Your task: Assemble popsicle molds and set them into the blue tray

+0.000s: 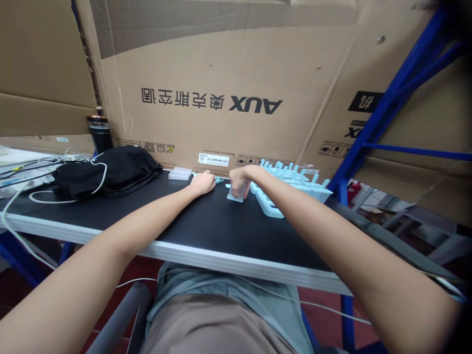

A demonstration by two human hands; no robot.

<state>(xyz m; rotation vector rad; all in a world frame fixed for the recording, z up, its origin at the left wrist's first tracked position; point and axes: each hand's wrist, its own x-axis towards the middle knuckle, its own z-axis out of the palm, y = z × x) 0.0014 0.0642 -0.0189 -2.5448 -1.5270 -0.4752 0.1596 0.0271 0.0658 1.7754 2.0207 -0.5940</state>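
Translucent plastic case [236, 197], gripped in the right hand [240, 179], seems mid-positioning, needing steadiness next; whether the left hand [203, 182] grips anything is unclear.

- Near the centre, the left hand [203, 183] hides part of the small light-blue pieces [219, 180] at its fingers; their shape is too small to tell.
- Right of centre, the right hand [239, 178] covers the upper part of the translucent box [234, 197].
- The right forearm [332, 236] blocks part of the light-blue rack [272, 211].
- Small print on the white label [214, 159], mid-frame, is unreadable.
- Both arms run out of frame at the lower corners.
- The cardboard [206, 59] is cut by the top edge.
- Dark blur fills the upper right corner.
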